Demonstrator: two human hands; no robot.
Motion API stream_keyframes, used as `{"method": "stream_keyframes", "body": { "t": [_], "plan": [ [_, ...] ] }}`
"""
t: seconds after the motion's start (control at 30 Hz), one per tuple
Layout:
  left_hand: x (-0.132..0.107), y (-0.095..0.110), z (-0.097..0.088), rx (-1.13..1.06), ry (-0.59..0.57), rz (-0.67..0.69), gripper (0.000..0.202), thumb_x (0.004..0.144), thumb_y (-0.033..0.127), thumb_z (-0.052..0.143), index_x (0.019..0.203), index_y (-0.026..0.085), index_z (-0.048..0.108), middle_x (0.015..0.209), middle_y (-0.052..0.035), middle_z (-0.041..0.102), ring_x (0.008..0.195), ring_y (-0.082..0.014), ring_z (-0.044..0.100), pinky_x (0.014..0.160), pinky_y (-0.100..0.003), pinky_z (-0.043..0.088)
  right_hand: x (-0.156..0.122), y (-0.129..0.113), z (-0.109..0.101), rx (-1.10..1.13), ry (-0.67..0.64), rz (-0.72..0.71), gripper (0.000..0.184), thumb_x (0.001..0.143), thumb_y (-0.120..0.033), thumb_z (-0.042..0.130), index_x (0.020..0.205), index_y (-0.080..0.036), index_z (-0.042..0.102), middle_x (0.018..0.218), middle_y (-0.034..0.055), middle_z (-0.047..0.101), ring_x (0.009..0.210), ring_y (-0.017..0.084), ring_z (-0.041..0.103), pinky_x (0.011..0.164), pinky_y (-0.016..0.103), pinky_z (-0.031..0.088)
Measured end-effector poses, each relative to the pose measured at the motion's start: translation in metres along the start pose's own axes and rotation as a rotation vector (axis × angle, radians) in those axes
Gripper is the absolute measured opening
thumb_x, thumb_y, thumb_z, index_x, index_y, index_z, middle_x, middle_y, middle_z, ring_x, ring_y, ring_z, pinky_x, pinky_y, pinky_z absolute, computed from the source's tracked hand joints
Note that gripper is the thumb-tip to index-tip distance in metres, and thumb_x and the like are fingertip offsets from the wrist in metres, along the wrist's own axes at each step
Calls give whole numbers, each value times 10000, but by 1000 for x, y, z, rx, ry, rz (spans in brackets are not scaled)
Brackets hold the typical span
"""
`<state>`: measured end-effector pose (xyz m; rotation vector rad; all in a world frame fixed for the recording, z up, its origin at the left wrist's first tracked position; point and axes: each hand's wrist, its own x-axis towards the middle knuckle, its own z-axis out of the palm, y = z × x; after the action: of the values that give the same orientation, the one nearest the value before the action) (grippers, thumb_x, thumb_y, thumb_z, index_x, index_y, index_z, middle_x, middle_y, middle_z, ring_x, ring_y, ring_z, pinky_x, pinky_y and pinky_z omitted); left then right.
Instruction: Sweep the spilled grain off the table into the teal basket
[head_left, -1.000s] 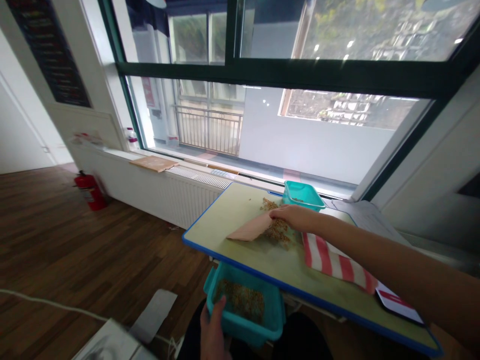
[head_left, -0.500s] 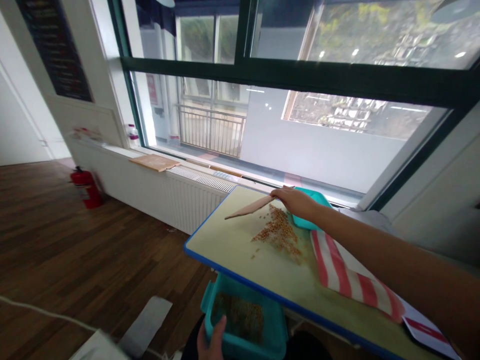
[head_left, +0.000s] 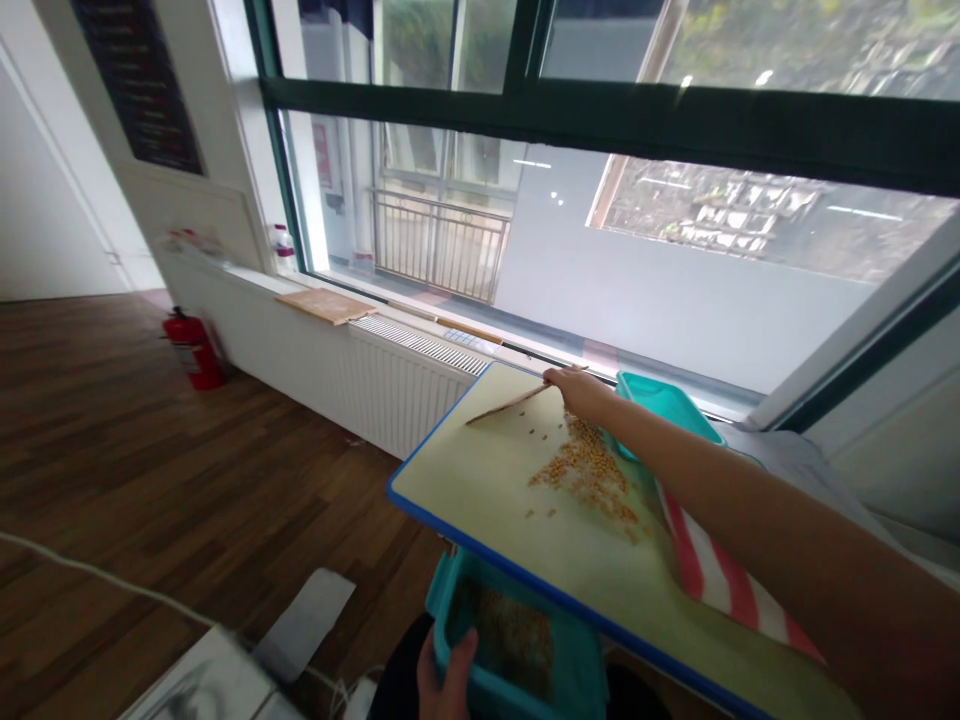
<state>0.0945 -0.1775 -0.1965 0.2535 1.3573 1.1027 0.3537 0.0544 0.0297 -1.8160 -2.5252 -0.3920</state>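
My right hand (head_left: pixel 581 393) reaches over the far side of the pale yellow table (head_left: pixel 457 460) with its fingers closed on a thin piece of cardboard (head_left: pixel 510 404). The cardboard is seen nearly edge-on, slanting down to the left close to the tabletop. Just this side of it, small orange-tan kernels (head_left: pixel 589 465) lie spread out, a few of them loose. My left hand (head_left: pixel 448 675) grips the left wall of a teal bin (head_left: pixel 525 690) at my lap, below the table's edge. More kernels (head_left: pixel 517 630) lie inside it, in shadow.
Behind my right forearm stands another teal container (head_left: pixel 667 405). A red-and-white striped cloth (head_left: pixel 739 585) lies on the table's right part. A radiator (head_left: pixel 420 385) and windows run along the far side. A fire extinguisher (head_left: pixel 193 348) and a white sheet (head_left: pixel 307 622) are on the floor.
The view has swung slightly left and down. My right hand and the cardboard have shifted a little away over the table, and the cardboard has turned more edge-on. My left hand keeps its hold.
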Motion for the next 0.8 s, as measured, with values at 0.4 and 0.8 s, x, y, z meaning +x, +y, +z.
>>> {"method": "stream_keyframes", "body": {
  "t": [0.4, 0.8],
  "plan": [
    [-5, 19, -3, -25, 15, -67, 548, 735, 468, 682, 1229, 260, 566, 1114, -124, 632, 1130, -338, 595, 896, -486, 498, -49, 18, 1, 7, -8, -87, 373, 797, -22, 446, 1105, -160, 604, 1036, 114, 694, 1004, 232, 622, 888, 332, 444],
    [-38, 37, 6, -186, -44, -79, 525, 736, 410, 703, 1224, 279, 561, 1197, -81, 642, 1161, -298, 591, 897, -434, 506, -115, 5, -4, 137, 124, -202, 358, 806, -49, 448, 1062, -185, 658, 1103, 92, 714, 1053, 204, 654, 940, 353, 503]
  ]
}}
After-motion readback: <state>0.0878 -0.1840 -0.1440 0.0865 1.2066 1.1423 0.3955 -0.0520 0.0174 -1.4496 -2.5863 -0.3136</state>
